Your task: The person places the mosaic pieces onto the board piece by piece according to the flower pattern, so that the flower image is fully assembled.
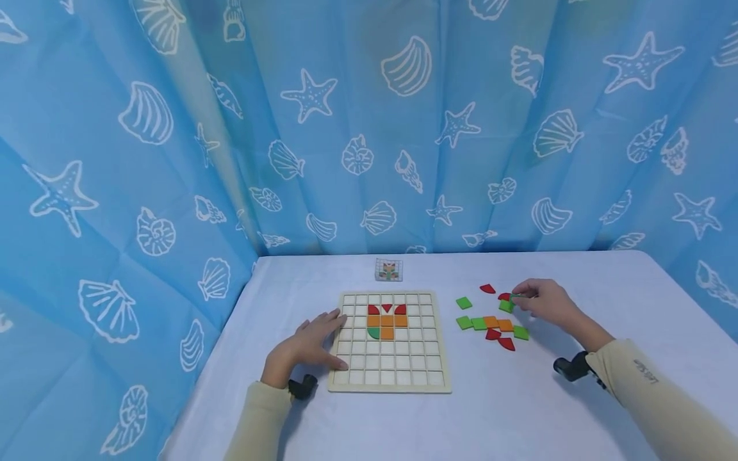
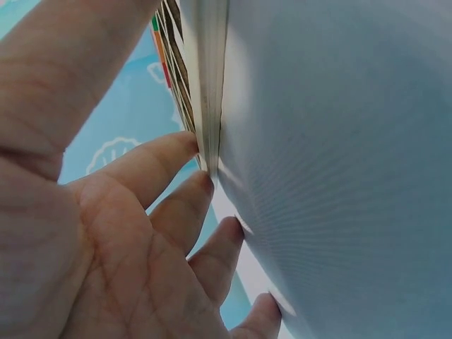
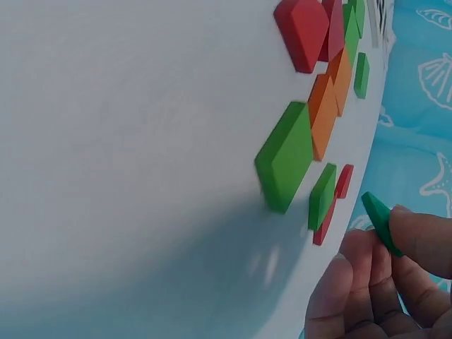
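My left hand [image 1: 309,342] rests against the left edge of a pale wooden grid board [image 1: 392,387], fingers spread and fairly straight. Its fingertips touch the board's side in the left wrist view. On the board, three red pieces [image 1: 400,310] top a cluster of orange square tiles [image 1: 387,321], with a dark green quarter-round piece [image 1: 373,333] at the lower left. To the right of the board, my right hand [image 1: 548,302] pinches a dark green piece [image 3: 380,220] between thumb and fingers, just above the loose tiles. Its full outline cannot be made out.
Loose green tiles [image 1: 464,303], orange tiles [image 1: 505,326] and red pieces [image 1: 506,344] lie right of the board, some touching or overlapping. A small pattern card [image 1: 389,269] stands behind the board. A blue shell-print curtain [image 1: 357,192] hangs behind the white table [image 1: 490,410].
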Motion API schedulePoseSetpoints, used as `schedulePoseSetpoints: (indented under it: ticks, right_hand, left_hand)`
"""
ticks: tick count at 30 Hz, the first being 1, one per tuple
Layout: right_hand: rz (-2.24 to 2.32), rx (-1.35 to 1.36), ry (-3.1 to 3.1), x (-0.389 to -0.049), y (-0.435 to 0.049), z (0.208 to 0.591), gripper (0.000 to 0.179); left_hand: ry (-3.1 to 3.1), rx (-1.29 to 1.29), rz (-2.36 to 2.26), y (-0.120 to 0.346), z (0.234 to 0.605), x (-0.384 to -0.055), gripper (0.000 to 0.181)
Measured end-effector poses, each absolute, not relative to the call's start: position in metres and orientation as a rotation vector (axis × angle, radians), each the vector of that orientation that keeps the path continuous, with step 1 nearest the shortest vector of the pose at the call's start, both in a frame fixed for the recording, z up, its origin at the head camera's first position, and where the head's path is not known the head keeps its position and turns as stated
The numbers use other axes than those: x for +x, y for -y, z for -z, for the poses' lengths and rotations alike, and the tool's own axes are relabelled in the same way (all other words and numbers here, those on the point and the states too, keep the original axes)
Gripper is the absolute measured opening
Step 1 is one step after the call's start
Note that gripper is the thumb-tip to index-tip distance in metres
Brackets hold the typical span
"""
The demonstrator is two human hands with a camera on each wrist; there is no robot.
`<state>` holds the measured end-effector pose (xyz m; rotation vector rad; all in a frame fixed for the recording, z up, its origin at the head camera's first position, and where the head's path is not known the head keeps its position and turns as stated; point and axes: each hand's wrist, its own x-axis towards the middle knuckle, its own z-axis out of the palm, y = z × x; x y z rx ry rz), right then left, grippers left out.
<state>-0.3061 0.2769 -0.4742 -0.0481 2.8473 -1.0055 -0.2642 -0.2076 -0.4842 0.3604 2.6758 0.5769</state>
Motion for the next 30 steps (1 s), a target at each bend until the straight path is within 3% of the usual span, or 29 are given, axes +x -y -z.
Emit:
schedulePoseSetpoints:
  ticks: [13,30]
  right_hand:
    - [1.056,-0.009,-2.886,-0.318,-0.246,0.481,0.030]
    - [1.154,-0.202,-2.949,-0.316,-0.192,0.470,0.022]
  left_hand:
    - [-2.682,0.362,-0.584,0.205,0.483,-0.263,0.104]
    - [-2.675,0.352,-0.579,0.206,0.482,-0.263,0.104]
